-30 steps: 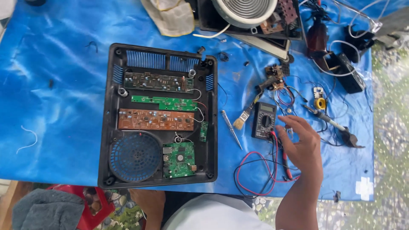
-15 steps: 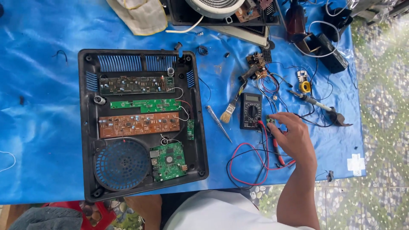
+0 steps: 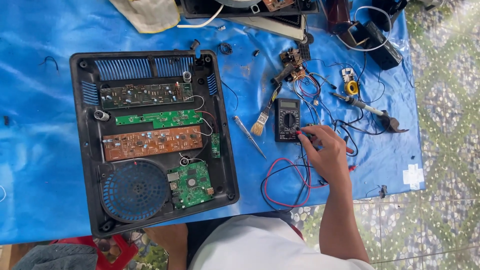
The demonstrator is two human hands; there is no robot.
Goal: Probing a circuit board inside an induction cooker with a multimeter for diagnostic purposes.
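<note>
My right hand (image 3: 325, 152) rests on the blue tarp with its fingertips pinched on the red test lead's plug, at the lower right corner of a black multimeter (image 3: 286, 116). The red and black test leads (image 3: 286, 185) loop on the tarp below my hand. An open black appliance case (image 3: 228, 165) lies to the left, holding a dark circuit board (image 3: 145, 95), a green board (image 3: 160, 119), a brown board (image 3: 152, 142), a small green board (image 3: 192, 182) and a round fan grille (image 3: 134, 191). My left hand is out of sight.
A screwdriver (image 3: 248, 136) and a paint brush (image 3: 263, 119) lie between the case and the meter. A soldering iron (image 3: 361, 105), a yellow solder reel (image 3: 352, 88) and tangled wires sit right of the meter. More parts line the tarp's far edge.
My right hand moved from the loose leads up to the multimeter's lower right corner, now pinching the red lead's plug. The view shifted so the case and meter sit further right and lower.
</note>
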